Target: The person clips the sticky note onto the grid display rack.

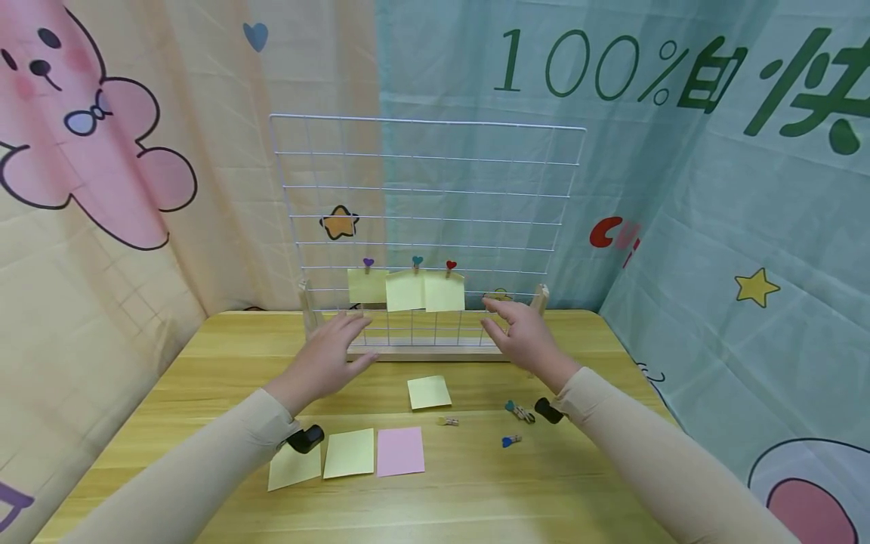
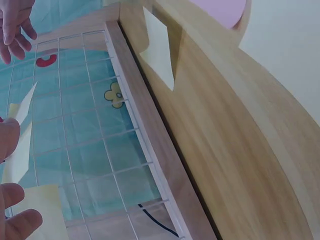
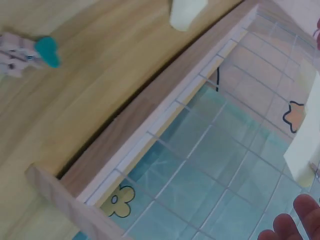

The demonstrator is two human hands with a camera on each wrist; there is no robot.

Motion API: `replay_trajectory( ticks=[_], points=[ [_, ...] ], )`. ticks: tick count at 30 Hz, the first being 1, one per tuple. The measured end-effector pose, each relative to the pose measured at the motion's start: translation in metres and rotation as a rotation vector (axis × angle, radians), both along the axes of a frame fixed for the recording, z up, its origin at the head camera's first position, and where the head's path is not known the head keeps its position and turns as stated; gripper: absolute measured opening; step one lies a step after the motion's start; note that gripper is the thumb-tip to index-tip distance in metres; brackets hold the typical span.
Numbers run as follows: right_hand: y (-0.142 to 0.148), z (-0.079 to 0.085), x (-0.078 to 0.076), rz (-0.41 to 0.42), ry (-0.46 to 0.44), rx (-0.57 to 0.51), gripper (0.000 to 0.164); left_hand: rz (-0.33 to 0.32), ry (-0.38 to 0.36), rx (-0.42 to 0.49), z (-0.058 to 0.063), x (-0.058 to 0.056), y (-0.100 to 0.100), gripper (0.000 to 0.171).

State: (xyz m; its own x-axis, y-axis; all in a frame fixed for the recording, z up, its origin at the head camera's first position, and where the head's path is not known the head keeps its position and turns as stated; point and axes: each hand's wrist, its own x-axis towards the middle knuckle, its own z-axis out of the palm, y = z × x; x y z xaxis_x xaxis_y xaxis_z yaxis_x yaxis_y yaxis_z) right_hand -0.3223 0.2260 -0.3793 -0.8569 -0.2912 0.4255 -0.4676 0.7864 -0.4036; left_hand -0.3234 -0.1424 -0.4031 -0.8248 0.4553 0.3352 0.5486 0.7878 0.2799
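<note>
A white wire grid panel (image 1: pixel 428 121) stands in a wooden base (image 1: pixel 435 353). Three pale yellow sticky notes hang low on it: a left one (image 1: pixel 367 287), a middle one (image 1: pixel 405 292) and a right one (image 1: pixel 445 292). Small clips with purple (image 1: pixel 368 263), teal (image 1: pixel 418 261) and red (image 1: pixel 451 265) hearts hold them. My left hand (image 1: pixel 329 355) hovers in front of the grid's lower left, fingers extended, holding nothing. On the other side my right hand (image 1: pixel 523 336) is raised near the lower right of the grid, also holding nothing.
On the wooden table lie a yellow note (image 1: pixel 429 393), two more yellow notes (image 1: pixel 350 453) partly beside my left sleeve, and a pink note (image 1: pixel 400 452). Loose clips (image 1: pixel 519 412) lie at right, a blue-heart clip (image 1: pixel 511 440) nearer me, another clip (image 1: pixel 448 421) centrally. Printed curtains surround the table.
</note>
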Motion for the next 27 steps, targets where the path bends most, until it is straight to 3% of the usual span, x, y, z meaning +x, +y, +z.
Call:
replay_trajectory(
  ticks=[11,20,27],
  points=[
    [0.026,-0.023,0.015,0.008,0.005,0.136,0.055,0.018,-0.044,-0.063,-0.009,0.015,-0.015,0.076],
    [0.040,-0.039,0.020,-0.013,-0.065,0.185,0.063,0.027,-0.085,-0.097,-0.022,0.020,-0.025,0.081],
    [0.048,-0.048,0.025,-0.035,-0.113,0.227,0.074,0.029,-0.074,-0.132,-0.031,0.024,-0.029,0.086]
  ],
)
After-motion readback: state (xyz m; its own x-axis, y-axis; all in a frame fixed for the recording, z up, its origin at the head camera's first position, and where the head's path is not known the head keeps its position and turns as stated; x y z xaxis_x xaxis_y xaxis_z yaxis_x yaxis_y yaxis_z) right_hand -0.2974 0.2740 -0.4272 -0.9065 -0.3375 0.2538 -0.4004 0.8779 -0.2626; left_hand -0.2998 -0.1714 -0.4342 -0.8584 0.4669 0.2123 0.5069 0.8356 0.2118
